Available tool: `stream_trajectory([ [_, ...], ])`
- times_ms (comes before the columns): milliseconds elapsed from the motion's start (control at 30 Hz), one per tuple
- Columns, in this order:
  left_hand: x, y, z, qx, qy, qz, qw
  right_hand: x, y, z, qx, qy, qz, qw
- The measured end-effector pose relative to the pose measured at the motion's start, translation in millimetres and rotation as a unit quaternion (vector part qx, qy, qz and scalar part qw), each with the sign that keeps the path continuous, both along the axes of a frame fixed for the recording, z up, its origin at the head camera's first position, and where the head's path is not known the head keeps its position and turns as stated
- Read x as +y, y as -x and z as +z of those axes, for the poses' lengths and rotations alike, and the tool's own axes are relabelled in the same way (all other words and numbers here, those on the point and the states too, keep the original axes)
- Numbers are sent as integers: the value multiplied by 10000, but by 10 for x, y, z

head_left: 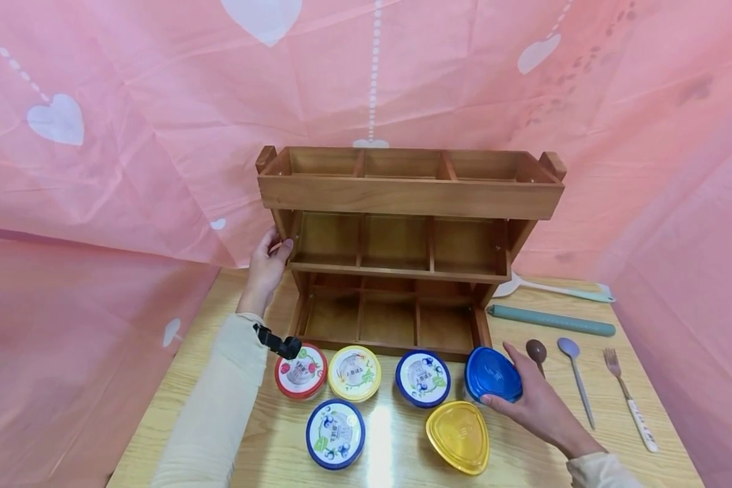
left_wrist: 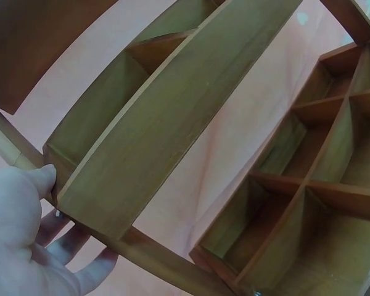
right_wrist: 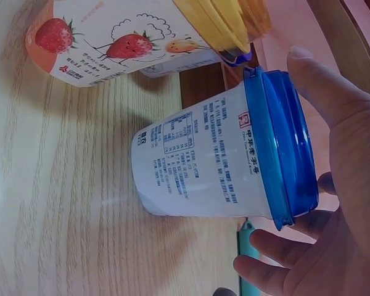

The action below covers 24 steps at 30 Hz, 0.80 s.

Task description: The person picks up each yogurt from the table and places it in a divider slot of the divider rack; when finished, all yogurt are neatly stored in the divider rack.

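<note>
At the left side of a three-tier wooden rack, my left hand grips the side frame by the middle tier. In the left wrist view the thumb lies on top of the frame and the fingers curl beneath. My right hand is spread around the right side of a tub with a clear blue lid. The right wrist view shows this white printed cup upright on the table, thumb and fingers close about its lid, with a gap before the palm. Beside it stands a yellow-lidded strawberry tub.
Round tubs with a red lid, a yellow lid and blue lids stand before the rack. Rightward lie a spatula, a teal stick, a brown spoon, a grey spoon and a fork.
</note>
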State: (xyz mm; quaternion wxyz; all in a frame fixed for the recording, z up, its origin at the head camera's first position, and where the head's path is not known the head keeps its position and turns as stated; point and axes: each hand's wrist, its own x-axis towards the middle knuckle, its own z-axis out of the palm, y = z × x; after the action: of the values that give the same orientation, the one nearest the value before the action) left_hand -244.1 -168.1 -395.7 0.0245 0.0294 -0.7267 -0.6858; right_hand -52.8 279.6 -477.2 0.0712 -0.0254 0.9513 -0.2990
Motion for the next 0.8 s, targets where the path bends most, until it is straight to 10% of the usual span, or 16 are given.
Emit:
stream_trajectory([
  [800, 17, 27, -82, 191, -107, 63, 9997, 16, 12, -95, -2, -12, 101, 9999],
])
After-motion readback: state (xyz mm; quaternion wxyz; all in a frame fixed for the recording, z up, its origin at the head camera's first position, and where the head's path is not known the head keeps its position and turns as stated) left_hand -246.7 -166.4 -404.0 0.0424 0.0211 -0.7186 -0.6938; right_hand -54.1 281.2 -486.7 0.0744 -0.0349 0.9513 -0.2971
